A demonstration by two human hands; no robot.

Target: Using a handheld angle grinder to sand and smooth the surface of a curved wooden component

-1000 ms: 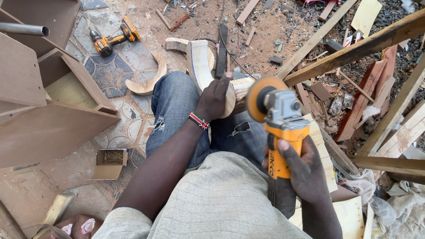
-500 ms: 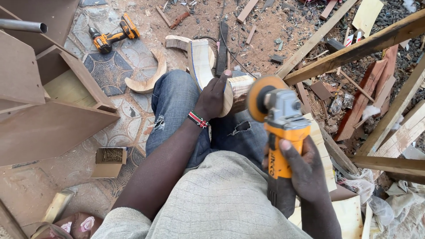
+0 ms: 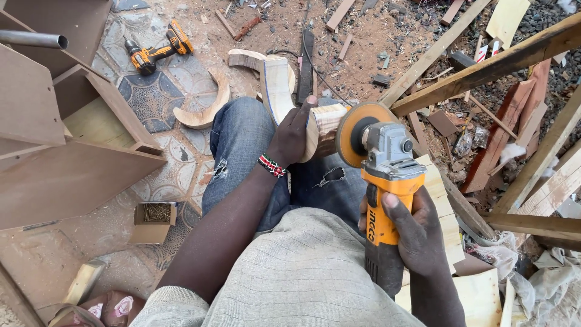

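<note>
Holding the curved wood piece (image 3: 324, 130) with left fingers (image 3: 302, 115) wrapped round it, I note the grinder's (image 3: 387, 175) disc just right of it, right fingers (image 3: 396, 209) clenched on the handle.

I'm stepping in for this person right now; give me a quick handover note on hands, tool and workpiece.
Left hand: grip on the curved wooden piece, braced on the knee.
Right hand: grip on the orange angle grinder, its sanding disc at the piece's end.
Nearby on the ground: another curved offcut, a cordless drill, a box of screws.
Done or left: sanding is underway; progress unclear.
</note>
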